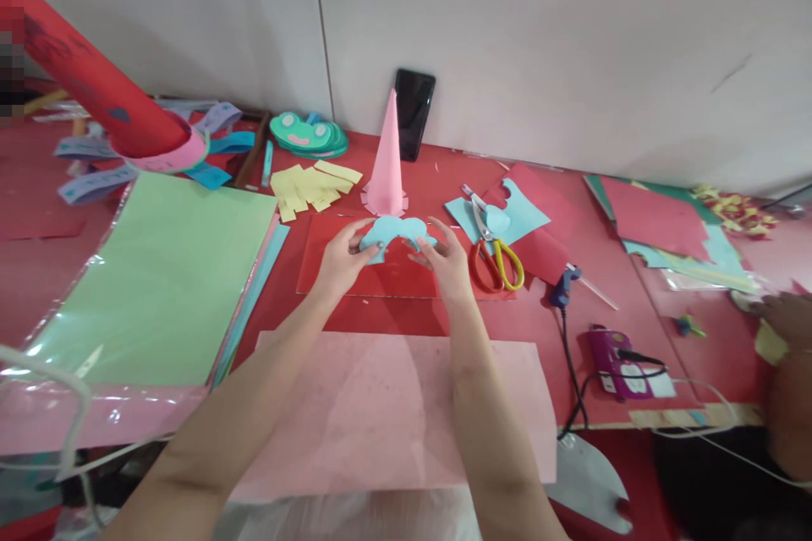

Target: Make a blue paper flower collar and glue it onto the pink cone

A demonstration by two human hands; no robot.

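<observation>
A light blue paper cut-out [397, 230] with a wavy, cloud-like top edge is held up over a red sheet [317, 258]. My left hand [346, 252] pinches its left end between thumb and fingers. At the other end, my right hand [447, 254] has its fingers closed on the same cut-out. Just behind it stands a pink paper cone [386, 165] with a tabbed base. To the right, scissors [490, 249] with one red and one yellow handle lie on a cut piece of blue paper [529, 207].
A black phone [415, 114] leans on the wall. Yellow strips [310, 188], green frog-face cut-outs [308, 133] and a green paper pack [183, 270] lie left; a red tube [107, 72] slants there. A glue gun [563, 287] with a cord lies right, near another person's hand [787, 321].
</observation>
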